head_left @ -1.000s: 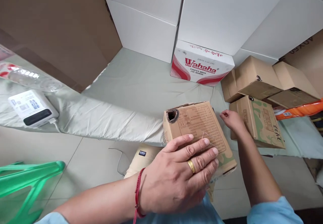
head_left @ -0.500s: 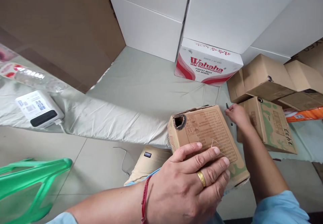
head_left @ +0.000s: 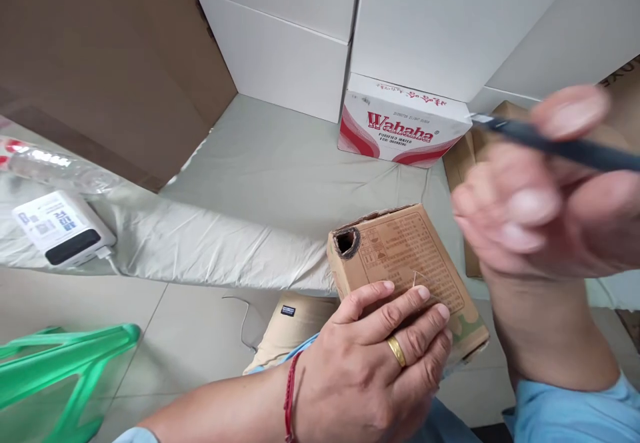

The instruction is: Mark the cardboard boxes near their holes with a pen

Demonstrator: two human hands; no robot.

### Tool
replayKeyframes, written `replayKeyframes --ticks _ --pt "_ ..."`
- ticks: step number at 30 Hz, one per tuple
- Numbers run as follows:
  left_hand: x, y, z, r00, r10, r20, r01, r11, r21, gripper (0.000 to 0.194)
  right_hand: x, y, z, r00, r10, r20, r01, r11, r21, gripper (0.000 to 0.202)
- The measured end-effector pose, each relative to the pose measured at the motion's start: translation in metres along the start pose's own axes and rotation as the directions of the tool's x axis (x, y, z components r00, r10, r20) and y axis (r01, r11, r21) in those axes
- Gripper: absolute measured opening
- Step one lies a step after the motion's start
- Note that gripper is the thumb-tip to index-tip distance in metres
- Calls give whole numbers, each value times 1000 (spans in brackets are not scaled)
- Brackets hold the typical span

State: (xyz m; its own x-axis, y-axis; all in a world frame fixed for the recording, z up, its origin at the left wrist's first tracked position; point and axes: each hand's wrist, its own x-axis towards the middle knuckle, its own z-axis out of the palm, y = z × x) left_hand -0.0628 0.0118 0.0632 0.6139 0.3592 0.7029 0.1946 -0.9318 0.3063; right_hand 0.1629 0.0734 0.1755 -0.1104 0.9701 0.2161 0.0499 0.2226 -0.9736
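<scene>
A brown cardboard box (head_left: 420, 250) with printed text and green patches sits tilted at the front edge of the cloth-covered surface. One corner of it has a hole ringed in black. My left hand (head_left: 375, 356) lies flat across the box with its fingers stretched out, a gold ring and a red cord bracelet on it. A thin clear strip shows beside the fingertips. Raised at the right, close to the camera and blurred, my right hand (head_left: 545, 196) is closed around a dark pen-like tool (head_left: 520, 130) with a pale metallic tip pointing left. Its exact kind is unclear.
Behind stands a white and red Wahaha carton (head_left: 400, 126) against white panels. A large brown carton (head_left: 100, 63) is at the left, near a plastic bottle (head_left: 60, 166) and a white device (head_left: 65, 226) with a cable. Below is a green stool (head_left: 75, 356).
My right hand has come up from the surface beside the other boxes, toward the camera, with the dark pen-like tool in it. The left hand stays on the box; the view has shifted slightly.
</scene>
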Motion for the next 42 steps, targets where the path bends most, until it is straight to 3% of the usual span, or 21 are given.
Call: replayKeyframes --ticks 1,3,6,11,13,16,21,27,33,42 --pt "0 1 0 1000 7 2 -7 1000 12 36 8 5 18 995 -65 75 57 993 108 37" --pt "-1 2 0 1000 15 13 -16 999 36 35 19 19 43 978 -60 199 18 978 206 39" --pt "-1 2 1 1000 7 20 -8 999 54 34 21 37 57 952 91 292 -138 980 145 50" --pt "-2 2 5 1000 -11 -16 12 1000 27 33 15 40 51 995 94 20 -95 992 86 17" --pt "-2 2 6 1000 -11 -26 12 1000 22 33 14 36 51 997 83 -3 -83 996 30 10" --pt "-4 3 7 1000 4 -21 -3 999 33 35 13 28 55 991 114 77 -112 993 -34 11" --pt "-7 4 7 1000 2 -7 -2 998 57 37 14 21 57 925 208 318 -161 973 -168 7" --pt "-6 3 8 999 22 -27 -20 998 60 37 13 25 57 940 226 254 -162 954 -252 12" --pt "-6 3 7 1000 17 -12 -17 998 58 38 13 23 60 931 172 323 -77 955 -286 9" --pt "-5 2 6 1000 17 -3 -16 998 65 38 12 25 62 931 187 314 -92 951 -294 11"
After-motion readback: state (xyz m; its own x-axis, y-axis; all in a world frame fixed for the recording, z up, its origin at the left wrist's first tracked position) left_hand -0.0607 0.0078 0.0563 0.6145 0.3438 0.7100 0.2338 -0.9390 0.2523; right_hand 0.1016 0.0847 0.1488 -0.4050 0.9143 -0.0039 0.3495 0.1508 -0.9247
